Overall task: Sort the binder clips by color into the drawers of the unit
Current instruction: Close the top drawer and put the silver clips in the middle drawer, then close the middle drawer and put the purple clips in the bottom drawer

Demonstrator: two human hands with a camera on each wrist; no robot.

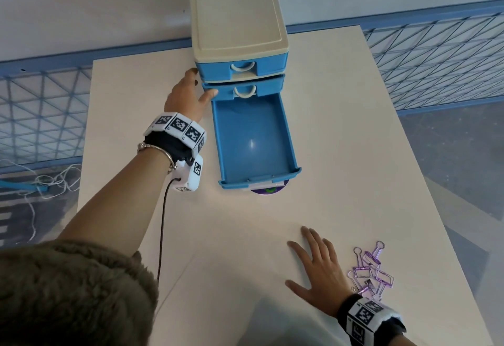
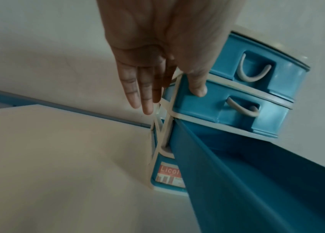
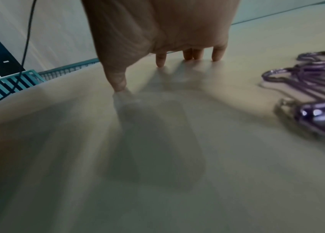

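Observation:
A drawer unit with a cream top and three blue drawers stands at the back of the table. Its bottom drawer is pulled far out and holds nothing. My left hand rests against the unit's left side with straight fingers. In the left wrist view its thumb presses the front corner of the middle drawer. Several purple binder clips lie in a heap at the front right. My right hand lies flat and spread on the table just left of that heap, holding nothing.
The white table ends close to the right of the clips. A purple round sticker shows under the open drawer's front. A blue mesh fence runs behind. A black cable hangs from my left wrist.

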